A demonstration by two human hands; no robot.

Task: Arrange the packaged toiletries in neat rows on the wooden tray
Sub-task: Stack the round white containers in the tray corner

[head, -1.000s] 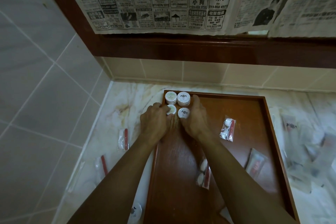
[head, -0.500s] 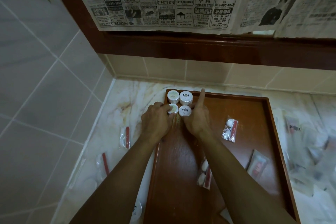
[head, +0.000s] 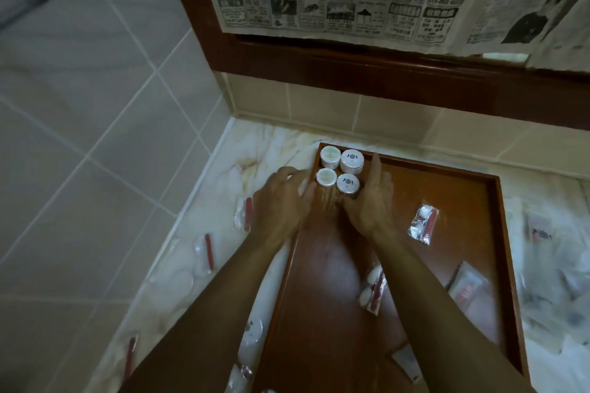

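Four small round white tubs sit as a 2x2 block in the tray's far-left corner, upper-centre of the frame: green-label tub at back, dark-crest tub beside it, then a second green-label tub and a second crest tub in front.

The block lies directly btwn the two hands, just ahead of the knuckles. Left hand is outside the tray's left rim, fingers loosely curled, tips near or touching the front green tub; can't tell if it's pinching it. Right hand is inside the tray, forefinger stretched straight up the block's right side, other fingers bent under the front crest tub. Neither hand looks closed round anything; more squaring-up than gripping.

Both forearms run in from the bottom of the frame, converging on the corner.

Next pick, I'd guess: the sachet w/ cotton pads, right of the right hand, long axis roughly up-down. Right hand is nearer. More packets lie on the marble counter, both sides.
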